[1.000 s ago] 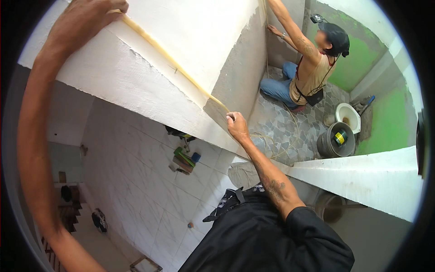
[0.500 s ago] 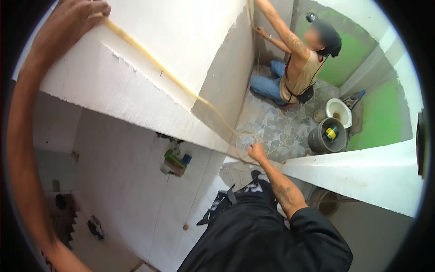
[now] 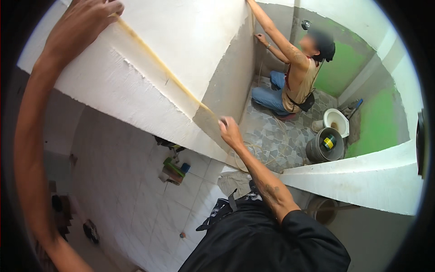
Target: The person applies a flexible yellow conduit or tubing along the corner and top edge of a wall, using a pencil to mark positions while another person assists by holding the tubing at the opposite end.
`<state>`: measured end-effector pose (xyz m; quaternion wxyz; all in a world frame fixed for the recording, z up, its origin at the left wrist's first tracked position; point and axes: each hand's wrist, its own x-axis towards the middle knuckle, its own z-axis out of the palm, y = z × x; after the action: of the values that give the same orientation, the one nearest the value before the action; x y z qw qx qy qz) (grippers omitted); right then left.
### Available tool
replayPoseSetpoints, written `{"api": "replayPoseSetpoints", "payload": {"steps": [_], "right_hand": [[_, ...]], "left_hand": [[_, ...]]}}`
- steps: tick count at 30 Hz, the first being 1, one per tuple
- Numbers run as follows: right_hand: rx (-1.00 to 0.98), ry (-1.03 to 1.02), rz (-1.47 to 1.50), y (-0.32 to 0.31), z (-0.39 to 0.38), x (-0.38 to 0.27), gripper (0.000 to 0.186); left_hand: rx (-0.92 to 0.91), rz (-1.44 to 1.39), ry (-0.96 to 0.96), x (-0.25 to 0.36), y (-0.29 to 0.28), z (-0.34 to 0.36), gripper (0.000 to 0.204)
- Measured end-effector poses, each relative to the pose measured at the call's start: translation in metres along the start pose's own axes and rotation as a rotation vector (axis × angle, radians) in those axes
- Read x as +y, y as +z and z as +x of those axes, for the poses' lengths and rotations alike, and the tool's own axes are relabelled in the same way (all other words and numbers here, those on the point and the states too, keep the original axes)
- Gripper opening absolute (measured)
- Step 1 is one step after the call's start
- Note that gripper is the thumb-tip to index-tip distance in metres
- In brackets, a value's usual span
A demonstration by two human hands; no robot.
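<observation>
My left hand (image 3: 81, 25) is high at the upper left, fingers bent round a thin, translucent yellow hose (image 3: 152, 52) at the top of a white plastered wall (image 3: 127, 90). The hose runs diagonally down along the wall toward my right hand (image 3: 231, 133), whose fingers are closed, slightly blurred, on the hose near a bare grey plaster patch (image 3: 217, 86). Below, more loops of hose lie on the stone-patterned floor (image 3: 267, 124).
A kneeling co-worker (image 3: 297, 90) reaches up the wall in the small green-and-grey room. A toilet (image 3: 344, 115), a grey bucket (image 3: 315, 149) and a white ledge (image 3: 353, 181) are at the right. Tools (image 3: 173, 172) lie on white tiles below.
My right hand moved down to the right, off the hose line, then came back up-left with the hose drawn straighter again. The view has shifted slightly; my left hand stays high.
</observation>
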<state>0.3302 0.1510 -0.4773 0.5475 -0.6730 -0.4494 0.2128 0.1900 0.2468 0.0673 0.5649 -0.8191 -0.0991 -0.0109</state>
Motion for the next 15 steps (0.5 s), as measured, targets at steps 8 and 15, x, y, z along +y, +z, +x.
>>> {"api": "replayPoseSetpoints", "payload": {"steps": [8, 15], "right_hand": [[0.071, -0.167, 0.179, 0.036, 0.059, -0.087, 0.031], [0.049, -0.116, 0.166, 0.041, 0.072, -0.076, 0.022]], "left_hand": [[0.102, 0.139, -0.057, -0.001, 0.005, -0.004, 0.009], [0.16, 0.179, -0.08, -0.003, 0.013, -0.004, 0.009]]}}
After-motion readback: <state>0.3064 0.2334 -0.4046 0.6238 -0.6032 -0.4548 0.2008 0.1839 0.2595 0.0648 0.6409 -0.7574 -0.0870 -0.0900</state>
